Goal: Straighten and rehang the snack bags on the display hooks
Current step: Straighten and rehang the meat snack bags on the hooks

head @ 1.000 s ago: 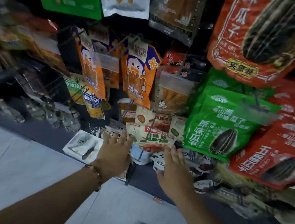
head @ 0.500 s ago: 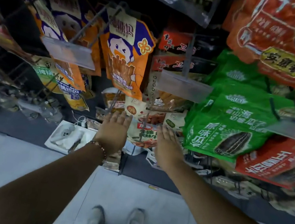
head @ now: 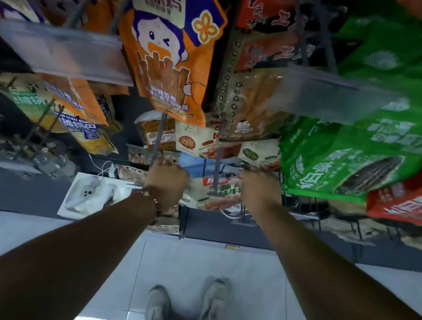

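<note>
One head-worn wide-angle view — looking steeply down, close against the hanging snack bags (head: 172,50).

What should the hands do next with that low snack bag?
Probably ease the beige snack bag straight along its hook. The left hand and right hand flank it with fingers curled at its edges, and it hangs tilted, though blur hides the exact grip.
</note>
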Demonstrator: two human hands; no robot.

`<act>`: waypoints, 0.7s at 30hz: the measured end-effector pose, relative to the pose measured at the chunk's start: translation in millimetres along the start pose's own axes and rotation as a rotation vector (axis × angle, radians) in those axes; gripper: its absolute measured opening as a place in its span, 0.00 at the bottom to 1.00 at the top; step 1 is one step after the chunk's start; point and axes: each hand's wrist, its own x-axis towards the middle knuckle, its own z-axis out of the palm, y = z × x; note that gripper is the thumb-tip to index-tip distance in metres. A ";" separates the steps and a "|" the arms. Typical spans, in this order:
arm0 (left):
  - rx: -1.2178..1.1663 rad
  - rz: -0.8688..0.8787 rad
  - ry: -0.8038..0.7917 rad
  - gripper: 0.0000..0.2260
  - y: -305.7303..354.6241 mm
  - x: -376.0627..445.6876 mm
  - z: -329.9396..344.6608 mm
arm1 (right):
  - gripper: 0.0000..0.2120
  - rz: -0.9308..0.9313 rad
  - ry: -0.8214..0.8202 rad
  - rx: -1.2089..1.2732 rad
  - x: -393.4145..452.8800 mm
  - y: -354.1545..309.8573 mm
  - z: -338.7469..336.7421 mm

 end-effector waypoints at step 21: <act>0.058 0.222 0.181 0.06 2.6 -76.0 -25.7 | 0.11 -0.035 -0.020 0.124 -108.5 1.9 -36.9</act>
